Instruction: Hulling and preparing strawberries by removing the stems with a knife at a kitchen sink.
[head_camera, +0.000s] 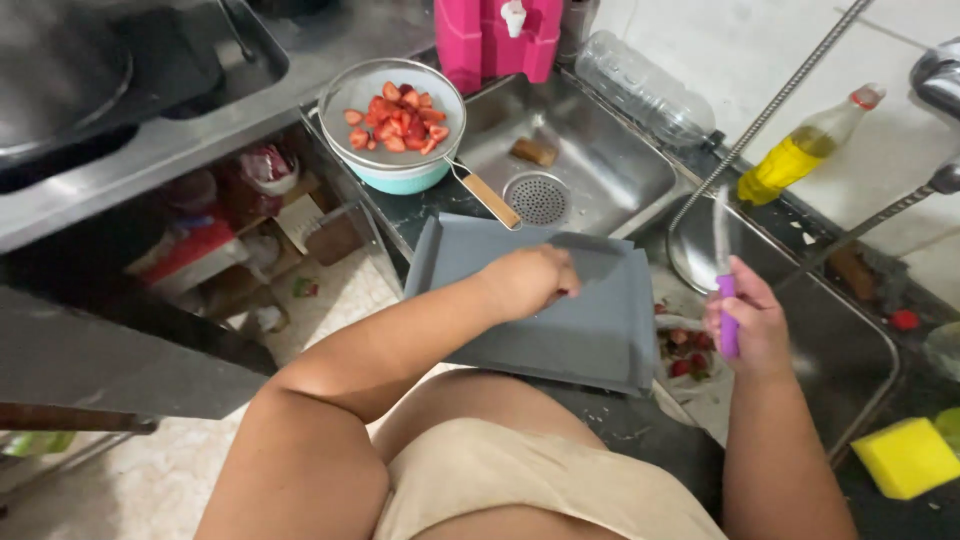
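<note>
The right hand (748, 315) is gripping a knife with a purple handle (727, 312), blade pointing up over the sink (850, 350). Strawberry scraps (688, 352) are lying just beside it. The left hand (530, 280) is resting on the grey cutting board (590, 330), fingers curled, holding nothing I can see. Farther away, a strainer of cut strawberries (395, 120) is sitting on a blue bowl (400, 178) on the table (400, 215).

A purple-handled knife (727, 300) stands upright, blade up, beside a flat grey cutting board (600, 320).
</note>
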